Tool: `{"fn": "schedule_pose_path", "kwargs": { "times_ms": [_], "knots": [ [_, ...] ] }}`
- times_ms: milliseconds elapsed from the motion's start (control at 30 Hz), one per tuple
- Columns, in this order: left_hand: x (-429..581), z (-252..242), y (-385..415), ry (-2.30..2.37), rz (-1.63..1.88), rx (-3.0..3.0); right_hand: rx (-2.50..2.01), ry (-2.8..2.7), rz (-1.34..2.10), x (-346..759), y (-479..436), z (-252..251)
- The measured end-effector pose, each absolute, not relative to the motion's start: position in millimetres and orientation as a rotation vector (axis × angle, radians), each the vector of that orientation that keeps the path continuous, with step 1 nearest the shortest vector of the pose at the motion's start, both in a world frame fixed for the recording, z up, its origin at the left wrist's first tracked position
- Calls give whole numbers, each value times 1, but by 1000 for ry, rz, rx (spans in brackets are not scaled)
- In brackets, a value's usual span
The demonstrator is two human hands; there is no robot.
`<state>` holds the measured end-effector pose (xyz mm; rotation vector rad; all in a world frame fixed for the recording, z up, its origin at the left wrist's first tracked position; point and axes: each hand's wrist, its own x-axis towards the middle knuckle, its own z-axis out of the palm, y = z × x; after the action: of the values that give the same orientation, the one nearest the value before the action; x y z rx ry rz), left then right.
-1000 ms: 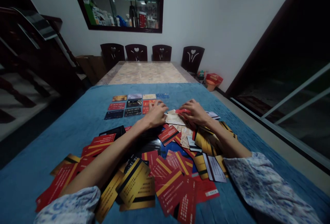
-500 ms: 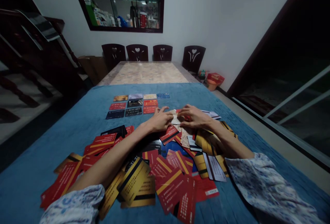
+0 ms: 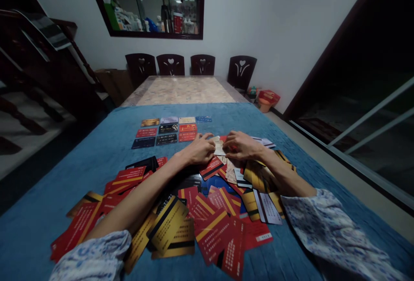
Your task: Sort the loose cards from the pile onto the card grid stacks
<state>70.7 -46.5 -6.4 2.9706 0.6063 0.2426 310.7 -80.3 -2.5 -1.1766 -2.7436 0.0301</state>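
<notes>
Between my two hands, at the far edge of a loose heap of cards, is a cream card point(image 3: 219, 146) with print on it. My left hand point(image 3: 199, 148) has its fingers closed at the card's left edge. Bent fingers of my right hand point(image 3: 242, 145) close on its right side, their tips partly hidden. Just below lies a red card point(image 3: 211, 168) with a dark stripe. Toward me spreads the heap of overlapping cards: red ones point(image 3: 211, 238), gold ones point(image 3: 168, 223) and a pale lilac one point(image 3: 268, 207).
Cards lie in rows at the back left, among them a gold card point(image 3: 150, 122), a black card point(image 3: 167, 139) and a blue card point(image 3: 203, 119). A blue cloth point(image 3: 90, 160) covers the near table. Dark chairs point(image 3: 202, 64) stand beyond its bare patterned end point(image 3: 181, 90).
Both hands stay around the cream card; the left fingers have drawn in slightly. The whole view has shifted a little, and the laid-out cards look the same.
</notes>
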Motion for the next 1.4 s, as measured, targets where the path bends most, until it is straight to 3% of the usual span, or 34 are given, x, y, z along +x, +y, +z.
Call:
{"fn": "schedule_pose_path", "kwargs": {
  "times_ms": [867, 1400],
  "knots": [
    [72, -7, -43, 380, 331, 3173, -1093, -2783, -40, 302, -88, 7],
    [75, -17, -37, 441, 538, 3315, -1024, -2679, -355, 305, -83, -1]
  ]
}}
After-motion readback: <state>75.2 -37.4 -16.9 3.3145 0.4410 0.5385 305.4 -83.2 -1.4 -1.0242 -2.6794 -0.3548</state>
